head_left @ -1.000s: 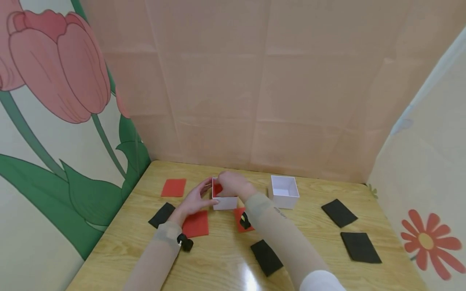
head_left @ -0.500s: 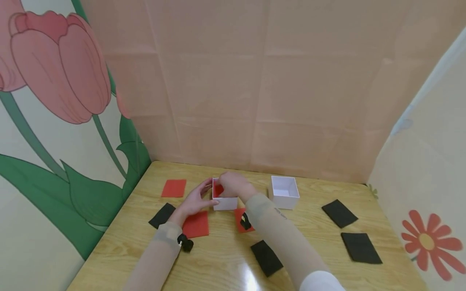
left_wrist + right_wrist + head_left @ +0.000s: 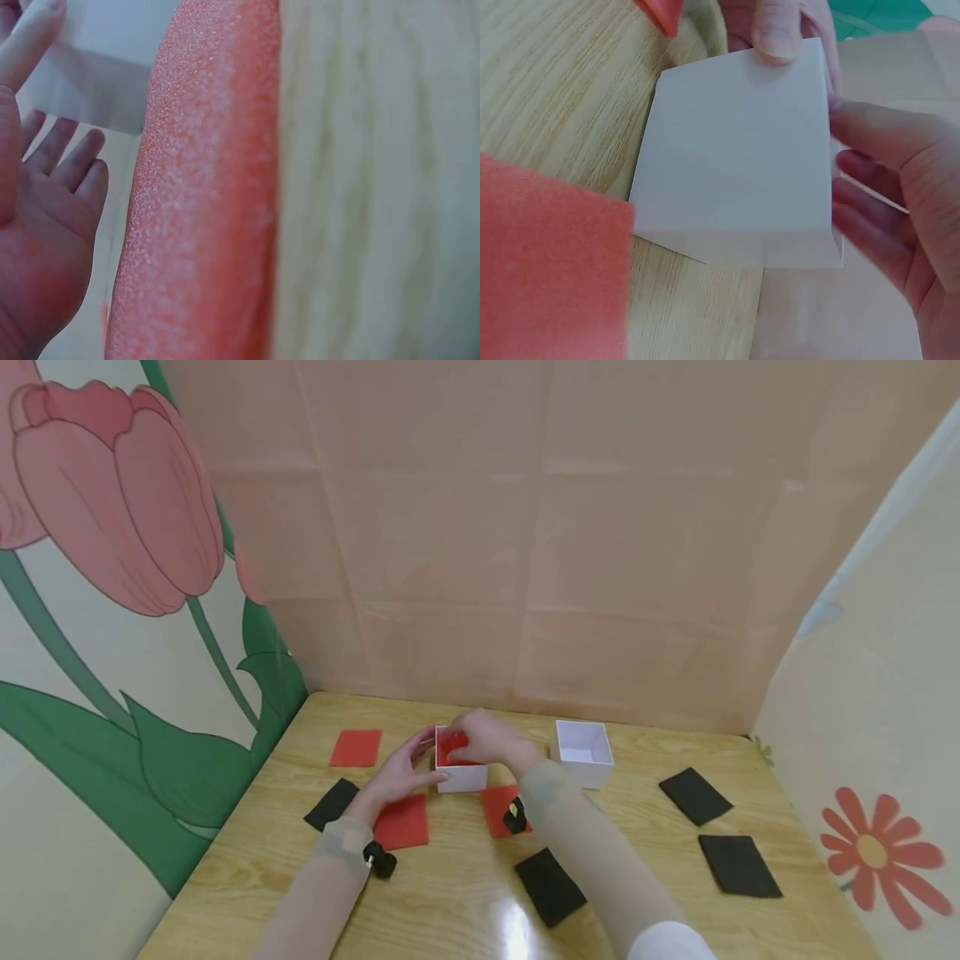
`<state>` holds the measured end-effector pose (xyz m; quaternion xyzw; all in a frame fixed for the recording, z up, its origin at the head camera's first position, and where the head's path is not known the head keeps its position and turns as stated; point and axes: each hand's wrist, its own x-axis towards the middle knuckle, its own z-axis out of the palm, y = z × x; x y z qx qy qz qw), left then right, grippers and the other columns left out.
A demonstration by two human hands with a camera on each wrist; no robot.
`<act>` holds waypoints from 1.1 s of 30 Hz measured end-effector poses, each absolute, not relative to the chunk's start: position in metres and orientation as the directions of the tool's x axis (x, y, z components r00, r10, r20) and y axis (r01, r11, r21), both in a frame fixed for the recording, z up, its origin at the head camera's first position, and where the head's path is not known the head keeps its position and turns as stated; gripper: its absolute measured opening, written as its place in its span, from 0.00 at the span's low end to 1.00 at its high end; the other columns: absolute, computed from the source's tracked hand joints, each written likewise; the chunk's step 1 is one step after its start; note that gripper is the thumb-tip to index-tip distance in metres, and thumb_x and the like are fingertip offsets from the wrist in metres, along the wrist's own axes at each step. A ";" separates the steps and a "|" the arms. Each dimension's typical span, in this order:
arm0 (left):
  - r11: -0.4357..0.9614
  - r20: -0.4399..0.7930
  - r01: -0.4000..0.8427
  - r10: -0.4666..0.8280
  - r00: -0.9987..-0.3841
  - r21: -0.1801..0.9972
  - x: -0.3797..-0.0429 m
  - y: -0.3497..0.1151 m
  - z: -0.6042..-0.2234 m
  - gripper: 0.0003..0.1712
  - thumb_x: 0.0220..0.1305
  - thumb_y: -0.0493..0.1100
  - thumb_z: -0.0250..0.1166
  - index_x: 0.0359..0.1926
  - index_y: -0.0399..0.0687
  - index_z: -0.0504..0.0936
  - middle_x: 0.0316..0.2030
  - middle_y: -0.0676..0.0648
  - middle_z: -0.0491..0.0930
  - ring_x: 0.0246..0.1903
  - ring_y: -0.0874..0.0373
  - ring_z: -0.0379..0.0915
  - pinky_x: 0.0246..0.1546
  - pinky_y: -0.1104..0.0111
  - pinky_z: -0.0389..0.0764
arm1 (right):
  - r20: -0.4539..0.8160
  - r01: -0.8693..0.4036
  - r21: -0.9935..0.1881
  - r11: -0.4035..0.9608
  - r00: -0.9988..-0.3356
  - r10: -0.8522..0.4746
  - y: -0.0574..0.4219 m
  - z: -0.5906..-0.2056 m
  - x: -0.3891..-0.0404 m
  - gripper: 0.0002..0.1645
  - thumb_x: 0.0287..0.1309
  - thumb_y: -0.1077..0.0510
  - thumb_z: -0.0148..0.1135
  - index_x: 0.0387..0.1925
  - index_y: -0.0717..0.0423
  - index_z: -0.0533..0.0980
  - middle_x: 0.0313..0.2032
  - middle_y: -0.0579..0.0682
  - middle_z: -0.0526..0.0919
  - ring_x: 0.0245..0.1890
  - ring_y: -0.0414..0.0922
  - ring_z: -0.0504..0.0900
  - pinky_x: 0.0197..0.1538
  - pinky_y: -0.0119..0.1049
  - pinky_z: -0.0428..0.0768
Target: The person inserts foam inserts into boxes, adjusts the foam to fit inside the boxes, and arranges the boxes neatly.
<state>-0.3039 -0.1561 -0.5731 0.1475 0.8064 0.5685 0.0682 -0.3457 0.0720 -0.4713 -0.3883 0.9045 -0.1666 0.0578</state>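
Note:
A small white open-topped box [image 3: 462, 780] stands on the table with a red piece [image 3: 452, 747] inside it. My left hand [image 3: 401, 774] holds this box at its left side, thumb on the near wall, as the right wrist view also shows on the white box [image 3: 735, 150]. My right hand [image 3: 491, 740] is over the box's right part, its loosely bent fingers [image 3: 874, 206] at the rim and nothing visible between them. In the left wrist view, a red square [image 3: 202, 187] lies close beside the left hand [image 3: 52, 247].
Another white box [image 3: 587, 770] stands to the right. Red squares lie at the far left [image 3: 356, 748], under the left wrist [image 3: 405, 821] and near the right wrist [image 3: 497, 810]. Several black squares [image 3: 551, 887] are spread about the wooden table [image 3: 450, 893]. A curtain [image 3: 525, 568] hangs behind.
My right hand has lifted slightly and shifted right out of the box, its fingers loosening, so more of the red piece inside shows. The left hand keeps its place on the box.

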 end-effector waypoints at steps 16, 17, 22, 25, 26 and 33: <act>0.331 0.058 0.163 0.306 -0.950 0.930 -0.302 -0.154 -0.569 0.61 0.61 0.55 0.81 0.86 0.53 0.55 0.81 0.47 0.62 0.80 0.45 0.57 0.78 0.52 0.63 | 0.229 -0.579 -0.621 0.529 -0.779 -0.583 0.127 -0.497 -0.324 0.27 0.71 0.46 0.71 0.66 0.53 0.83 0.59 0.51 0.86 0.56 0.52 0.85 0.60 0.46 0.85; 0.334 0.058 0.165 0.307 -0.950 0.928 -0.302 -0.154 -0.569 0.61 0.62 0.55 0.81 0.86 0.52 0.55 0.81 0.47 0.62 0.80 0.45 0.57 0.78 0.52 0.63 | 0.230 -0.573 -0.628 0.526 -0.783 -0.578 0.131 -0.498 -0.321 0.27 0.71 0.46 0.72 0.66 0.52 0.83 0.58 0.51 0.86 0.56 0.51 0.86 0.60 0.46 0.86; 0.338 0.058 0.169 0.315 -0.947 0.926 -0.301 -0.154 -0.568 0.61 0.62 0.53 0.81 0.86 0.52 0.54 0.81 0.47 0.61 0.80 0.45 0.57 0.77 0.54 0.63 | 0.246 -0.585 -0.644 0.493 -0.769 -0.591 0.145 -0.503 -0.307 0.25 0.69 0.48 0.74 0.63 0.54 0.85 0.55 0.50 0.87 0.52 0.49 0.86 0.57 0.44 0.87; 0.338 0.058 0.169 0.314 -0.948 0.926 -0.301 -0.153 -0.568 0.61 0.62 0.53 0.81 0.86 0.53 0.54 0.81 0.47 0.61 0.80 0.45 0.57 0.77 0.53 0.64 | 0.251 -0.607 -0.643 0.468 -0.743 -0.620 0.154 -0.506 -0.299 0.24 0.68 0.49 0.75 0.60 0.55 0.86 0.53 0.49 0.89 0.50 0.49 0.87 0.55 0.45 0.88; 0.339 0.059 0.170 0.314 -0.948 0.925 -0.301 -0.153 -0.568 0.61 0.62 0.53 0.81 0.86 0.54 0.54 0.81 0.47 0.61 0.80 0.45 0.57 0.77 0.53 0.64 | 0.249 -0.613 -0.641 0.461 -0.735 -0.631 0.157 -0.507 -0.296 0.23 0.67 0.50 0.76 0.59 0.54 0.86 0.52 0.49 0.89 0.50 0.49 0.88 0.55 0.45 0.88; 0.326 0.062 0.171 0.319 -0.946 0.930 -0.302 -0.152 -0.568 0.62 0.61 0.54 0.82 0.86 0.54 0.54 0.81 0.47 0.61 0.80 0.45 0.57 0.77 0.54 0.64 | 0.125 -0.633 -0.546 0.549 -0.709 -0.694 0.176 -0.521 -0.284 0.30 0.62 0.44 0.78 0.63 0.48 0.85 0.59 0.45 0.86 0.58 0.50 0.84 0.59 0.48 0.86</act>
